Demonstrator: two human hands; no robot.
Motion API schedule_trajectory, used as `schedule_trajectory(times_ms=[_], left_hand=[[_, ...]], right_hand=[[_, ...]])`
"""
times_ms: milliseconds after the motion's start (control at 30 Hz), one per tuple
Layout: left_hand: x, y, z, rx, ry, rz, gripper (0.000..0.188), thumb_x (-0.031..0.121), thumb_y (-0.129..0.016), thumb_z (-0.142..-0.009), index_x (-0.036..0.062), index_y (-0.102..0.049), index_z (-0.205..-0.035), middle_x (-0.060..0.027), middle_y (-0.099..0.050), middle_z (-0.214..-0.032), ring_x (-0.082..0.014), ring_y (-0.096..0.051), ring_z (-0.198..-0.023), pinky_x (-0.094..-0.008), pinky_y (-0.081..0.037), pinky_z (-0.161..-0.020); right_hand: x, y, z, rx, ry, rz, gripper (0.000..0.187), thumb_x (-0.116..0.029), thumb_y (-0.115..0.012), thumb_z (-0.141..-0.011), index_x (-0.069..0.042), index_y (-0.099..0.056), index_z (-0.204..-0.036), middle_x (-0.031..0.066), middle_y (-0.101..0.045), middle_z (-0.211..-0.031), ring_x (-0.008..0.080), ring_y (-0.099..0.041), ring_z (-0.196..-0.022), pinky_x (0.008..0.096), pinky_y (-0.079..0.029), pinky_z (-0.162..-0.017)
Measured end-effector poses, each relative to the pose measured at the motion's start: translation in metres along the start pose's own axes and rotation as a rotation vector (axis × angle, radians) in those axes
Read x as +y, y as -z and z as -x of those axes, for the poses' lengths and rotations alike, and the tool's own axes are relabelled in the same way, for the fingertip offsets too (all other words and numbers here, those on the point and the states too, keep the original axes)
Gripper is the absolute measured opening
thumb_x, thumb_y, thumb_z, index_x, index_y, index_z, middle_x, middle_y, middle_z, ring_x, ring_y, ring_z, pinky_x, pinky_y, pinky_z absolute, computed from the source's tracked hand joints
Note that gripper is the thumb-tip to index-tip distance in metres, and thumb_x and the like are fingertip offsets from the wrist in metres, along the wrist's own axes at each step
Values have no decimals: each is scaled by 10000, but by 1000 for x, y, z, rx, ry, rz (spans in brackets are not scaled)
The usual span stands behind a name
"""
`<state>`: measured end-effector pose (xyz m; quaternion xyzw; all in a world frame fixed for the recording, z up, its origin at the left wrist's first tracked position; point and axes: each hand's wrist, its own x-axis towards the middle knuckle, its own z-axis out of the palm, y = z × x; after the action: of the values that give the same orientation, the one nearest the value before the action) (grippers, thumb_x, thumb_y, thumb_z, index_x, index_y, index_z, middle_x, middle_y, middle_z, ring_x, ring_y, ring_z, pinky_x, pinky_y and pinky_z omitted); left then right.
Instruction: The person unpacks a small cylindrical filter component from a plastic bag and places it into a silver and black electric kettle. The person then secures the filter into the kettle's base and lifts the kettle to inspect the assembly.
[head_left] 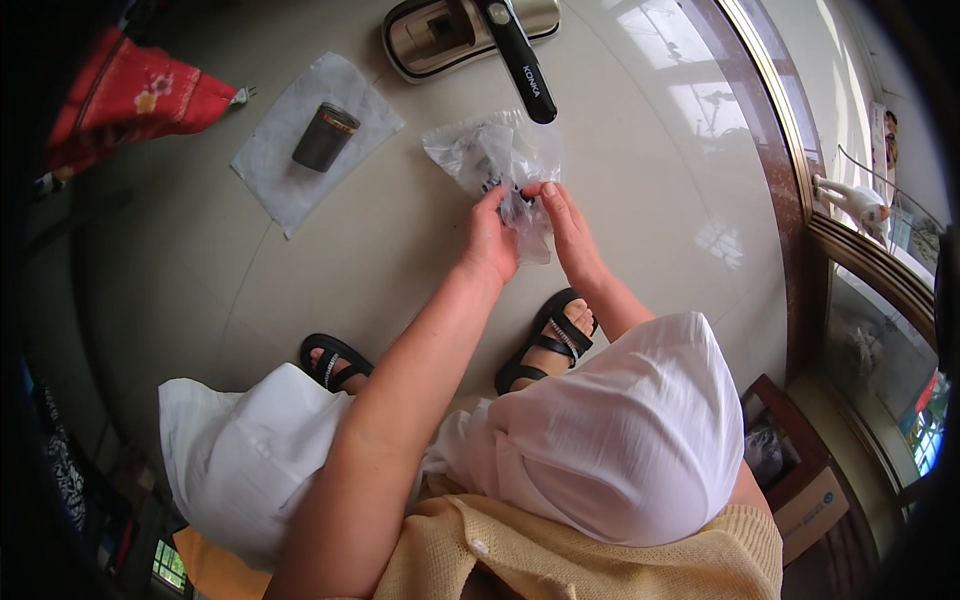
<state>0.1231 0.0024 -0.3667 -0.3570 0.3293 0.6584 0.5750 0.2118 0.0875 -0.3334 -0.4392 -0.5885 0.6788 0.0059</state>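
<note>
Just below the grip of the bare left hand (490, 243) and bare right hand (570, 228), a black open-toed sandal with a glittering silvery band (552, 343) is strapping the right foot; a matching black sandal (338, 362) is showing lower left. Farther below the grip, loose white cloth (625, 430) is draping both knees — and lowest, a pale yellow knitted cardigan (600, 550) is bearing a round whitish button (481, 548).

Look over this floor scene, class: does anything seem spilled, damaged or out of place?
Nothing looks spilled or damaged. One oddity: at the upper left, what seems a plug pokes from the tip of the red flowered cloth, prongs bare, in no socket.
</note>
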Motion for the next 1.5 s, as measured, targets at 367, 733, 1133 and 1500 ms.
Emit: schedule_trajectory(times_ms=[367,733,1133,1500], left_hand=[[-4,-20,22,-137,19,-317,324,234,-459,-975,76,-517,-1252,-69,-579,-1269,-225,-517,-1215,-376,-376,-1031],[0,24,30,105,2,-545,334,121,-434,-952,5,-468,-1263,-180,-600,-1215,-279,-580,-1143,-405,-468,-980],[-15,16,30,141,-15,-563,314,81,-455,-923,-7,-498,-1222,-165,-632,-1121,-257,-620,-1048,-376,-503,-918],[-13,16,26,115,-26,-566,303,84,-465,-919,-5,-505,-1206,-163,-637,-1094,-250,-628,-1017,-365,-511,-899]], right_hand=[[43,27,-27,404,456,414,510,-89,-798,-730,-57,-478,-1126,122,-581,-1022,303,-600,-907,385,-508,-777],[46,77,-80,505,477,721,507,-121,-817,-694,-105,-459,-1052,137,-557,-1029,368,-588,-894,443,-501,-713],[31,94,-100,586,531,586,523,-86,-786,-731,-82,-402,-1086,146,-541,-1048,367,-559,-915,444,-482,-757],[27,105,-110,564,407,625,535,-28,-780,-727,-71,-384,-1083,161,-527,-1048,361,-539,-909,427,-477,-766]])
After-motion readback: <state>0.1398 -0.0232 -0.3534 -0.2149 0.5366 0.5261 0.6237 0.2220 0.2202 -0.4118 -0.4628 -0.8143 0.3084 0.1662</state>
